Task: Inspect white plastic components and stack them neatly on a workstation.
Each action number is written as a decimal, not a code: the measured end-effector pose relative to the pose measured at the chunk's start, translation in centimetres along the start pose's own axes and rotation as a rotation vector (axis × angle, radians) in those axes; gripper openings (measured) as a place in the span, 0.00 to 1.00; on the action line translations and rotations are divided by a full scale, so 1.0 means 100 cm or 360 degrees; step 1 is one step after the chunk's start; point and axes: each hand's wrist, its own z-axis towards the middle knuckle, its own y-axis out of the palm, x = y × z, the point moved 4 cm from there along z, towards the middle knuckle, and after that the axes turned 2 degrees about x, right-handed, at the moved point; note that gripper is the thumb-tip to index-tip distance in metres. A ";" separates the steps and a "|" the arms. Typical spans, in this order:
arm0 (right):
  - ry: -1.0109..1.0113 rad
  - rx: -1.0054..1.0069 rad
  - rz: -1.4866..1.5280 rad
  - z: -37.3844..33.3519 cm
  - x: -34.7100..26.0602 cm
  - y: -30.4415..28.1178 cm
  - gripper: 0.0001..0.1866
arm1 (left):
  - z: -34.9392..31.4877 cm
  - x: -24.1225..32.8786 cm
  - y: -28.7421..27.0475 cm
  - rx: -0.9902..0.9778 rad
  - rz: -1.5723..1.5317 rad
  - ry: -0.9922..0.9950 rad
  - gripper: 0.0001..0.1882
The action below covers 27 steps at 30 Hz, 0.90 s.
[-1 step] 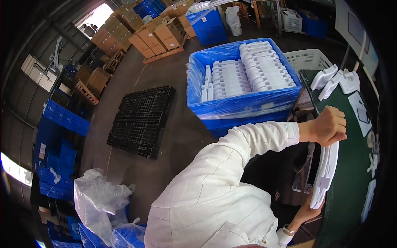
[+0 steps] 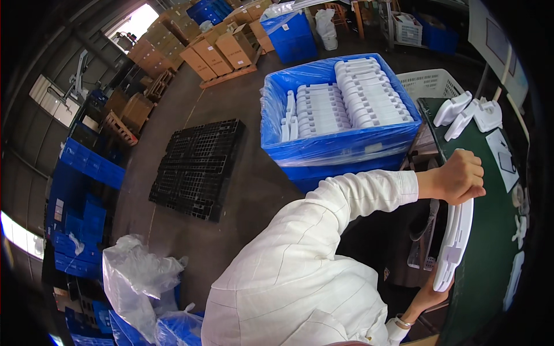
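Note:
A long, curved white plastic part (image 2: 455, 248) with slots and a small raised block stands on its edge along the near side of the green tabletop (image 2: 487, 242). My left hand (image 2: 459, 177) is closed in a fist over its upper end in the head view. At the lower end, my right hand (image 2: 429, 295), with a band at its wrist, grips the part from beneath; most of its fingers are hidden behind it. Several other white plastic pieces (image 2: 453, 108) lie on the far left of the tabletop, beside a sheet with a dark outline (image 2: 503, 158).
A blue bin (image 2: 340, 149) lined with clear film holds stacked white parts. Behind it is a white slatted basket (image 2: 430, 81). A black pallet (image 2: 196, 167) lies on the floor, with bagged plastic (image 2: 135, 277) nearer me. Cartons (image 2: 216, 55) stand farther back.

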 end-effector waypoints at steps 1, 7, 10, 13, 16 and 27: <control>0.0112 -0.0035 0.0047 0.001 0.003 0.000 0.20 | -0.001 0.000 0.002 -0.0001 0.0033 -0.0007 0.21; 0.0167 0.0059 0.0138 0.004 0.015 -0.005 0.18 | 0.009 0.044 0.012 0.0094 -0.0189 0.0246 0.22; 0.0223 0.0020 0.0138 0.006 0.003 -0.006 0.18 | 0.006 0.045 0.020 -0.0039 -0.0238 0.0264 0.21; 0.0222 0.0002 0.0151 0.006 -0.002 -0.004 0.18 | 0.004 0.043 0.025 -0.0101 -0.0209 0.0225 0.22; 0.0233 -0.0026 0.0214 0.003 0.003 -0.004 0.18 | 0.003 0.044 0.028 -0.0122 -0.0204 0.0180 0.22; 0.0432 -0.0008 0.0307 0.011 -0.008 0.003 0.18 | 0.010 0.041 0.016 -0.0389 -0.0330 0.0209 0.04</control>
